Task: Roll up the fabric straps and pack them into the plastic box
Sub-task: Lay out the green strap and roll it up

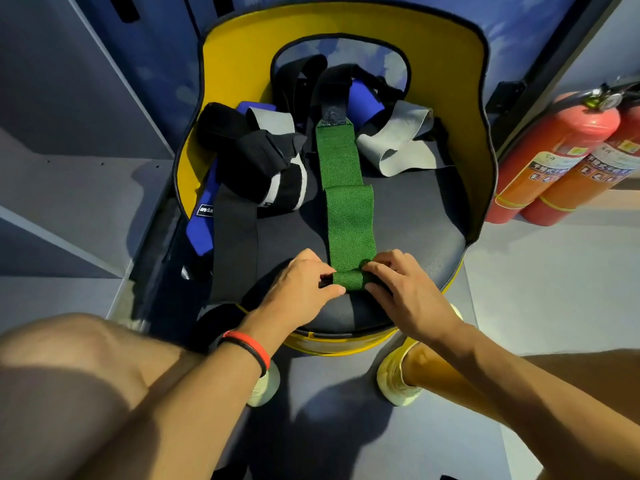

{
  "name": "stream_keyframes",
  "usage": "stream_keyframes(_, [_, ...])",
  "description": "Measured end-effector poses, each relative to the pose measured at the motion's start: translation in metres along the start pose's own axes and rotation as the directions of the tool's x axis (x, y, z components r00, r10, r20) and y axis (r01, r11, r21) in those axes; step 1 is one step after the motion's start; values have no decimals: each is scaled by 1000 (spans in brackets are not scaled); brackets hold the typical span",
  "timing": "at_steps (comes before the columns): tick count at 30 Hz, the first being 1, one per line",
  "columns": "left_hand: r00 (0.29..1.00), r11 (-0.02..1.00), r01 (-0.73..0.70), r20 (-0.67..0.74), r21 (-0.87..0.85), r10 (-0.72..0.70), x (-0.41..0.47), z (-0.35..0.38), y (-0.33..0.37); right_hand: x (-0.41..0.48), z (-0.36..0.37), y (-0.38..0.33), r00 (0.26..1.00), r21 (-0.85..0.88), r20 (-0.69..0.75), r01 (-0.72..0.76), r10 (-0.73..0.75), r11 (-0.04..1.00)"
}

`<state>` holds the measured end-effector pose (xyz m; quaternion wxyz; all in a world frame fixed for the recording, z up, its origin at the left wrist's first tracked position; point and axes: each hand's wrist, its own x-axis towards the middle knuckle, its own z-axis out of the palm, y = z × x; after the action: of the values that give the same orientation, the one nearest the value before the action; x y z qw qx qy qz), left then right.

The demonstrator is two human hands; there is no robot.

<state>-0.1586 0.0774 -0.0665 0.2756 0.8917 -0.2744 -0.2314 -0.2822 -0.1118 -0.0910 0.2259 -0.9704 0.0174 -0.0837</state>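
Observation:
A green fabric strap [348, 202] lies stretched out lengthwise on the dark seat of a yellow-backed chair [415, 230], with a black tab at its far end. Its near end is curled into a small roll [348, 279]. My left hand [298, 285] pinches the left end of that roll and my right hand [405, 289] pinches the right end. Behind it lies a heap of other straps: black ones [239, 237], a blue one [199, 230] hanging off the left side, and grey ones [398, 143]. No plastic box is in view.
Two red fire extinguishers [561, 161] stand on the floor to the right of the chair. Blue-grey locker walls [69, 98] close in on the left. My knees and pale shoes [394, 379] are below the seat's front edge.

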Motion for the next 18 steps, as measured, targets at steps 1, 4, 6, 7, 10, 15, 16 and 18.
stream_keyframes(1, [1000,1000,-3,-7,6,4,0,0,-2,0,-1,2,1000,-9,15,17,-17,1000])
stream_keyframes(4, [998,998,-40,-41,46,42,-3,0,-1,2,-4,6,999,-31,46,29,-28,999])
stream_keyframes(6, [992,994,-97,-80,50,100,-6,2,0,8,-6,6,997,-29,73,33,-31,999])
stream_keyframes(7, [986,990,-136,-91,44,140,-8,3,1,11,-9,7,994,-26,105,35,-32,999])
stream_keyframes(10, [960,969,-243,-129,56,248,-12,4,1,17,-16,9,983,26,184,-18,13,1000])
stream_keyframes(15, [981,987,-159,-115,-19,156,-3,2,-4,10,-22,6,976,181,57,-215,208,960])
stream_keyframes(16, [982,987,-158,-108,-27,155,0,3,-4,11,-21,5,972,187,50,-236,231,954])
stream_keyframes(18, [990,990,-119,-85,-80,112,2,4,-5,14,-17,7,964,198,40,-265,262,944])
